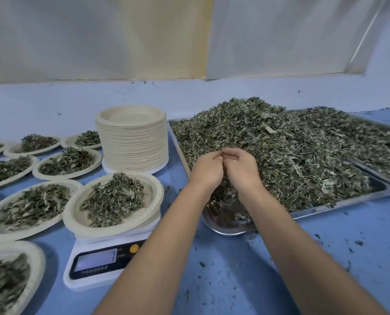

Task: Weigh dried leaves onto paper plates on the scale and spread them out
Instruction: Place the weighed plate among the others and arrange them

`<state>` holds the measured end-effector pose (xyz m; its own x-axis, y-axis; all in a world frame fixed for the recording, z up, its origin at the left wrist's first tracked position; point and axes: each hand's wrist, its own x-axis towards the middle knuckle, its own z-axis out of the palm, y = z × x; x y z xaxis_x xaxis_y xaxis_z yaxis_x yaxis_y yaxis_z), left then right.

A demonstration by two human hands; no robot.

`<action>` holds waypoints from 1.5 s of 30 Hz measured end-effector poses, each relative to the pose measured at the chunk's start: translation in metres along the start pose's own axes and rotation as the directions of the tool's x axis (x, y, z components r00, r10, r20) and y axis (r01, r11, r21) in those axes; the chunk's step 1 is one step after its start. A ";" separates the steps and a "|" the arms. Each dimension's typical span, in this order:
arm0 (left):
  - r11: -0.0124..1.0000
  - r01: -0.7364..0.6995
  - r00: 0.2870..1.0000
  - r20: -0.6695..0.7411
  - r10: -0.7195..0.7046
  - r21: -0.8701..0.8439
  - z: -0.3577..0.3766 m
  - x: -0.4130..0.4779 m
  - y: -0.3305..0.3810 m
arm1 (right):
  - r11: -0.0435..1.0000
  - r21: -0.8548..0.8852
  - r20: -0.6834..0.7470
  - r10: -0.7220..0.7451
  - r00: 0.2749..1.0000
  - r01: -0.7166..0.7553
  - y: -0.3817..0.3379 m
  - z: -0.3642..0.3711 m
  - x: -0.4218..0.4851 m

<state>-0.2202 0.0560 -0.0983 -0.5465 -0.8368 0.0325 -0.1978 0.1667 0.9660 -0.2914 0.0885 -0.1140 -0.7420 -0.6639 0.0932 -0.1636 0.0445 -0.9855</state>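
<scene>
While the left hand (206, 169) and the right hand (241, 169) are held side by side, touching, over the near left corner of the metal tray (226, 231), their fingers are curled inward; whether leaves are gripped cannot be told, as the palms are turned away. Dried leaves (291, 151) are heaped high in the tray. A paper plate (153, 189) bearing a mound of leaves is set on the scale (112, 264), just left of the tray. Filled plates (14, 234) are laid further left, and a stack of empty plates (132, 146) stands behind the scale.
</scene>
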 end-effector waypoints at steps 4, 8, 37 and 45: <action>0.990 0.119 0.992 0.053 -0.115 -0.081 0.001 -0.003 -0.001 | 1.000 0.014 -0.038 0.003 0.999 -0.002 -0.001 0.002 -0.001; 0.962 0.154 0.988 0.066 -0.143 -0.225 -0.003 -0.004 0.001 | 1.000 0.019 -0.065 -0.015 0.998 0.016 -0.003 0.003 -0.001; 0.870 -0.149 0.889 -0.449 -0.090 -0.470 -0.207 -0.070 -0.050 | 0.977 0.199 0.158 -0.104 0.982 0.071 -0.015 0.117 -0.057; 0.950 0.026 0.835 -0.516 -0.191 -0.311 -0.198 -0.067 -0.059 | 0.989 0.135 0.172 -0.080 0.982 0.057 -0.010 0.120 -0.058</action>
<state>-0.0108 -0.0010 -0.1070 0.0011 -0.9997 -0.0254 0.0515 -0.0253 0.9984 -0.1687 0.0366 -0.1266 -0.6035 -0.7838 0.1464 -0.1169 -0.0946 -0.9886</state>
